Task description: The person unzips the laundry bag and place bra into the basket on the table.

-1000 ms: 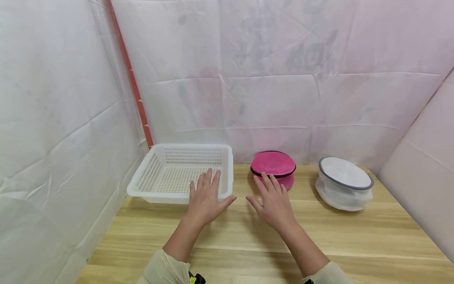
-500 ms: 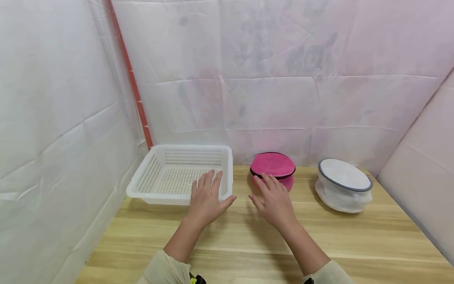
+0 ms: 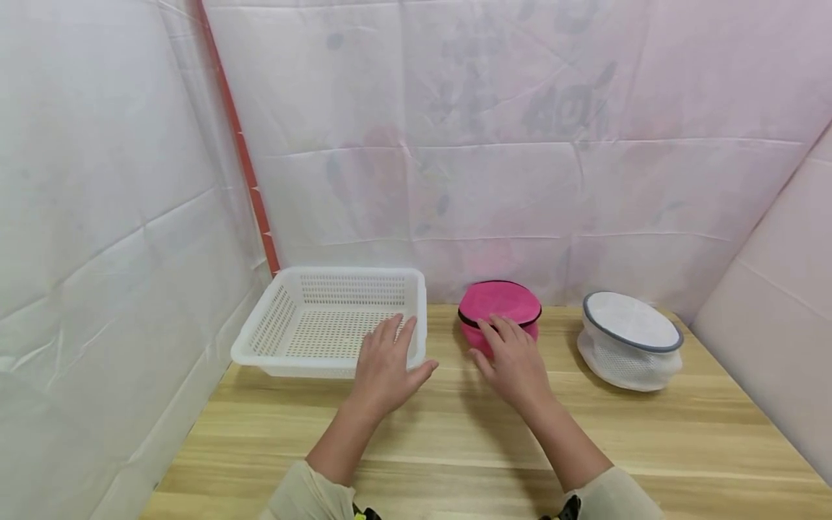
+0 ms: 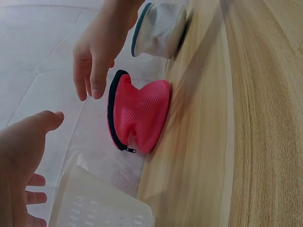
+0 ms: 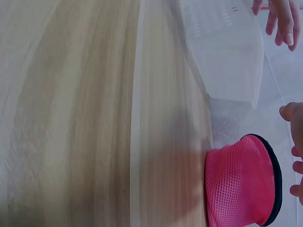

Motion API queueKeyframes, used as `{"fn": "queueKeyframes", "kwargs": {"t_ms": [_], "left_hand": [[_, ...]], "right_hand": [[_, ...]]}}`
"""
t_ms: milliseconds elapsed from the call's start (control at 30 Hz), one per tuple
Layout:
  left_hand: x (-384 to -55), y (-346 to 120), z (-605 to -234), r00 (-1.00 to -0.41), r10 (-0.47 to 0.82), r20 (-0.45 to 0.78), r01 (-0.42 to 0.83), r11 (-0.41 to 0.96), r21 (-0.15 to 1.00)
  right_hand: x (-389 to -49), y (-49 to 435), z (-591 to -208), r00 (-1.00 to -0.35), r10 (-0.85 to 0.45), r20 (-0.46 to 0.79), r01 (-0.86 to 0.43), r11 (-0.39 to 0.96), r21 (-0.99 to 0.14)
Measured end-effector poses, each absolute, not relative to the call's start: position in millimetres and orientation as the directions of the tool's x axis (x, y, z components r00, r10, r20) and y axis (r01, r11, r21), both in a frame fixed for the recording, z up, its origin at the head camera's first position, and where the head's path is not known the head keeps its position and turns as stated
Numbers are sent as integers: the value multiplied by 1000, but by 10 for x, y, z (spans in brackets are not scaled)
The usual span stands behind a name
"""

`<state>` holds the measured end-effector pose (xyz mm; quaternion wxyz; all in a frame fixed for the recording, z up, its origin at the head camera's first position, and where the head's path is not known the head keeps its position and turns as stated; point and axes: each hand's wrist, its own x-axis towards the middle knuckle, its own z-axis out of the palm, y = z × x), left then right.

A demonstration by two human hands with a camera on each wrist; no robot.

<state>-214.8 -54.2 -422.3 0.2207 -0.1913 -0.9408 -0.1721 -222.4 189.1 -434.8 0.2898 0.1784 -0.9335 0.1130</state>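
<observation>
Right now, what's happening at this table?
A person has both hands out over the wooden table, neither gripping anything. The left hand hovers above the near right corner of the white basket. The right hand hovers by the pink mesh bag, apart from it in the wrist views. The white mesh bag stands farther right, untouched by either hand.

"What is the wood-grain table (image 3: 448, 462) carrying?"
"A slotted white basket (image 3: 299, 367) is sitting far left."
"To its right?"
"A pink zippered mesh bag (image 3: 499, 302) is resting, then a white mesh bag (image 3: 627, 332)."
</observation>
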Motion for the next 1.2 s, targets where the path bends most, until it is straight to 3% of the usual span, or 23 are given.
{"fn": "queueKeyframes", "kwargs": {"t_ms": [833,1200], "left_hand": [[-2276,-86,-4184,-817,367,446,479,862,169],[-2371,192,-4171,-762,418,494,523,848,89]], "right_hand": [[-2347,2099,-4316,-769,-271,579,-379,922,-72],[-2354,2121,-4304,-796,-265,545,-355,933,-65]]}}
